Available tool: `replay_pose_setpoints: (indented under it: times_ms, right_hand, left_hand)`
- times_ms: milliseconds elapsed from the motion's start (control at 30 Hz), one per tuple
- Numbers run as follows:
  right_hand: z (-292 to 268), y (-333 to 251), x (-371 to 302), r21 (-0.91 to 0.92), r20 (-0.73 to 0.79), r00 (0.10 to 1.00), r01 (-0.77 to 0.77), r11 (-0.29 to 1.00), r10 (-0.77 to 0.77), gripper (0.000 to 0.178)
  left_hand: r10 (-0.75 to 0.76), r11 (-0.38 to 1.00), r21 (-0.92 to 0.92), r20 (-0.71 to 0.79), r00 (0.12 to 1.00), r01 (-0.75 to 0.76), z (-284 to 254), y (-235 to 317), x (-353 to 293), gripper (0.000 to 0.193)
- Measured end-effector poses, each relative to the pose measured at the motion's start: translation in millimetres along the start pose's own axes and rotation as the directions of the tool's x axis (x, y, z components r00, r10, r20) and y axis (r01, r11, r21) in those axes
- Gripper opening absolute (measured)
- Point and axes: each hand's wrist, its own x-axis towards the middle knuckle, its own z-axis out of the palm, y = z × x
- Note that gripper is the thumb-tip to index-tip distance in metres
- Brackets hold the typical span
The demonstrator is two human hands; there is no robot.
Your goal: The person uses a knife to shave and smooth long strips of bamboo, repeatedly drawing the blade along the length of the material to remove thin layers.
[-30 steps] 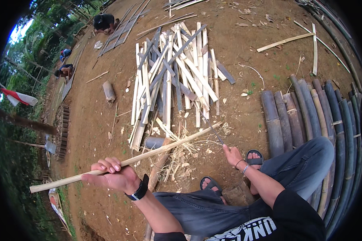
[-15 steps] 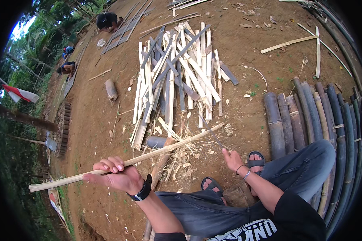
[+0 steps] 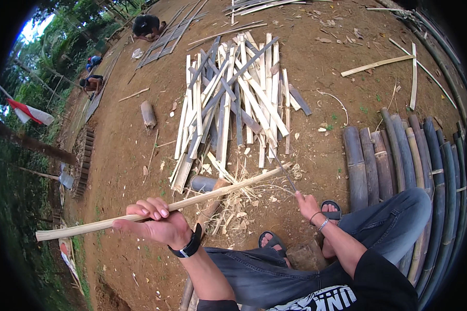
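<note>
My left hand (image 3: 158,220) is closed around a long, pale split bamboo strip (image 3: 228,185), which slants from lower left up to the middle. My right hand (image 3: 307,207) is closed on the handle of a long knife (image 3: 287,176). Its dark, narrow blade points up and away, near the strip's far end; I cannot tell whether the two touch. A wooden log (image 3: 211,211) lies under the strip, and pale shavings (image 3: 238,199) are scattered around it. Beyond is a loose heap of split bamboo strips (image 3: 233,98).
Thick bamboo poles (image 3: 355,155) lie side by side to my right. A short bamboo piece (image 3: 203,183) sits by the heap's near end. A wood block (image 3: 303,255) is between my feet. Far left, a person (image 3: 146,26) crouches beside a bamboo lattice (image 3: 174,36).
The bamboo strip and my left hand have shifted slightly, with the strip's near end a little higher. My right hand with the knife has moved slightly right. The whole view has shifted a little.
</note>
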Motion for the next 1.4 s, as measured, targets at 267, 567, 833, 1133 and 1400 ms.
replay_pose_setpoints:
  times_ms: [267, 567, 833, 1133, 1400]
  right_hand:
    - [-72, -129, -88, 0.332, 0.245, 0.908, 0.25, 0.91, -0.339, 0.062]
    - [-44, -20, -38, -0.001, 0.116, 0.993, 0.001, 1.0, -0.001, 0.071]
    - [-106, -53, -47, 0.446, 0.029, 0.999, 0.016, 0.895, -0.032, 0.057]
    - [-163, -90, -96, 0.52, -0.051, 0.972, 0.223, 0.825, -0.231, 0.054]
    - [-147, -88, -124, 0.576, -0.042, 0.956, 0.261, 0.775, -0.291, 0.053]
  left_hand:
    - [-0.005, 0.978, -0.199, 0.254, 0.967, 0.057, -10, -5, 11, 0.06]
    - [-0.062, 0.929, -0.286, 0.508, 0.859, 0.236, -31, -5, 19, 0.053]
    - [-0.102, 0.96, -0.242, 0.171, 0.98, 0.142, -25, -12, 31, 0.057]
    - [-0.06, 0.994, 0.078, -0.147, 0.987, 0.072, 69, 10, 64, 0.041]
    - [-0.232, 0.969, 0.154, 0.303, 0.924, 0.193, 81, 11, 86, 0.039]
